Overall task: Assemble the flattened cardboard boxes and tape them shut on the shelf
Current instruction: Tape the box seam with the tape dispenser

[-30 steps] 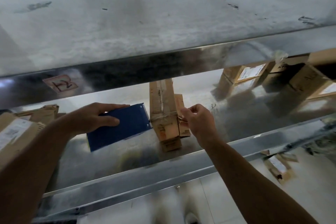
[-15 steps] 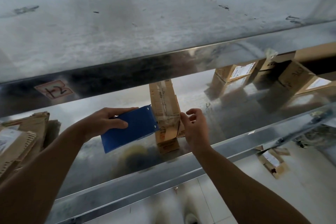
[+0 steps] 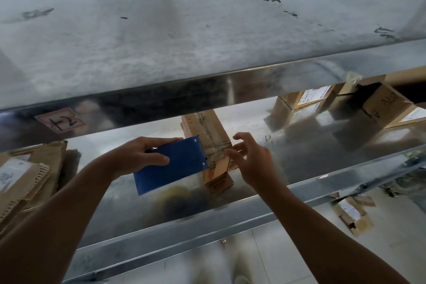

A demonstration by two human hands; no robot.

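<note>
The right hand (image 3: 251, 161) no longer pinches the tape end it held a second ago. Half a second ago it lay flat along the box's right side. Now its fingers are spread and loosely curved, holding nothing, and only the thumb tip seems to touch the box's near right corner.

The left hand (image 3: 138, 157) grips the blue dispenser (image 3: 175, 166), thumb across its top face and fingers over its far edge. Compared with a second ago, its riveted end has moved in to press against the left side of the cardboard box (image 3: 209, 136).

The box stands near the middle of the shelf (image 3: 322, 157), a little back from the front edge. A clear tape band (image 3: 214, 152) now runs across its top.

I judge that the strip is laid over and stuck on the right. What remains for this box is to cut the tape at the dispenser and smooth down the left end. The tape could lift if it is cut before being pressed down.

Flattened boxes (image 3: 30, 175) wait at the shelf's left end.
</note>
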